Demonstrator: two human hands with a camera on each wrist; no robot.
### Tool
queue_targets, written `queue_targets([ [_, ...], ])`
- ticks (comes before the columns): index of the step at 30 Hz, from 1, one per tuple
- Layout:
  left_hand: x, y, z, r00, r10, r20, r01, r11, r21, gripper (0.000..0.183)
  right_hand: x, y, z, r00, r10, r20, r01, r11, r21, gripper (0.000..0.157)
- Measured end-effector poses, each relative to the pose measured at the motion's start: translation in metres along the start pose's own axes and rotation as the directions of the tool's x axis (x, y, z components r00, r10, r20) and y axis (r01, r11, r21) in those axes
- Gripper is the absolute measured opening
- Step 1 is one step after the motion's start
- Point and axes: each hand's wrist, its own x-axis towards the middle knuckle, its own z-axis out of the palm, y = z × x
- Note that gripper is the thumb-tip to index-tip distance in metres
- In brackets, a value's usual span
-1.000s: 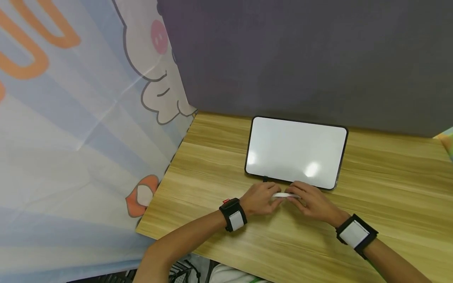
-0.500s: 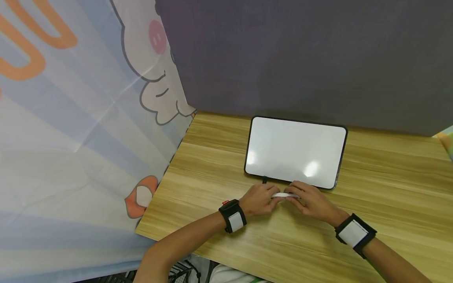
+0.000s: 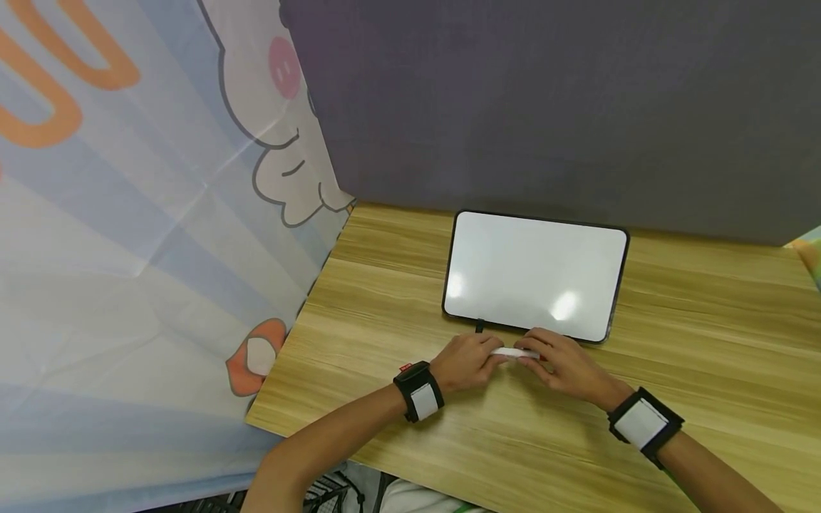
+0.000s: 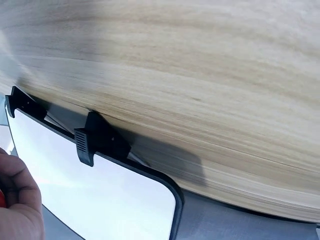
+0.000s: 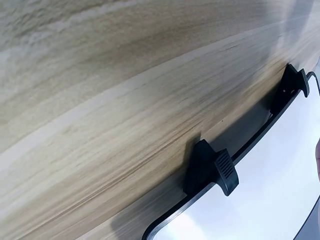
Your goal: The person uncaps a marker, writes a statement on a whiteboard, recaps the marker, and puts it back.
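A slim white marker [image 3: 515, 353] lies level between my two hands, just in front of a whiteboard [image 3: 535, 271]. My left hand [image 3: 463, 362] pinches its left end; my right hand [image 3: 561, 365] pinches the right end. Fingers cover both ends. In the left wrist view, curled fingers [image 4: 25, 187] enter at the left edge, with a bit of red [image 4: 2, 200] between them. Only a sliver of my right hand [image 5: 318, 157] shows in the right wrist view. The whiteboard has a black rim and is held by black clip feet [image 5: 212, 170].
The wood-grain table [image 3: 385, 299] runs under the board and hands. Behind it rises a dark grey panel [image 3: 551, 107]. A printed cloth [image 3: 160, 320] hangs along the left edge. Below the table's front edge sits a black basket-like frame [image 3: 323, 491].
My left hand has shifted slightly to the left, and a little more of the marker's left part shows. My right hand and the whiteboard stay in place.
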Motion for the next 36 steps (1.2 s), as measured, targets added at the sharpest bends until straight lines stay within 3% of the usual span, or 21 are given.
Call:
queue_targets([
  [11, -0.008, -0.008, -0.001, 0.998, -0.042, -0.038, 0.04, 0.997, -0.065, 0.021, -0.002, 0.001, -0.005, 0.993, 0.121, -0.011, -0.121, 0.993, 0.006, 0.04],
  [17, -0.011, -0.009, -0.001, 0.993, -0.112, -0.035, 0.106, 0.984, -0.145, 0.02, -0.004, 0.002, -0.011, 0.968, 0.248, -0.034, -0.243, 0.965, 0.1, 0.043],
  [23, -0.011, -0.008, -0.003, 0.987, -0.158, -0.014, 0.151, 0.967, -0.206, 0.021, -0.007, 0.004, -0.012, 0.947, 0.319, -0.016, -0.316, 0.942, 0.113, 0.039],
  [27, -0.011, -0.008, -0.002, 0.985, -0.174, -0.004, 0.167, 0.953, -0.254, 0.021, -0.01, 0.004, -0.011, 0.927, 0.373, -0.028, -0.366, 0.92, 0.14, 0.037],
  [36, -0.008, -0.007, 0.003, 0.979, -0.199, 0.038, 0.2, 0.919, -0.338, 0.024, -0.007, 0.0, -0.011, 0.859, 0.51, -0.05, -0.481, 0.835, 0.267, 0.028],
])
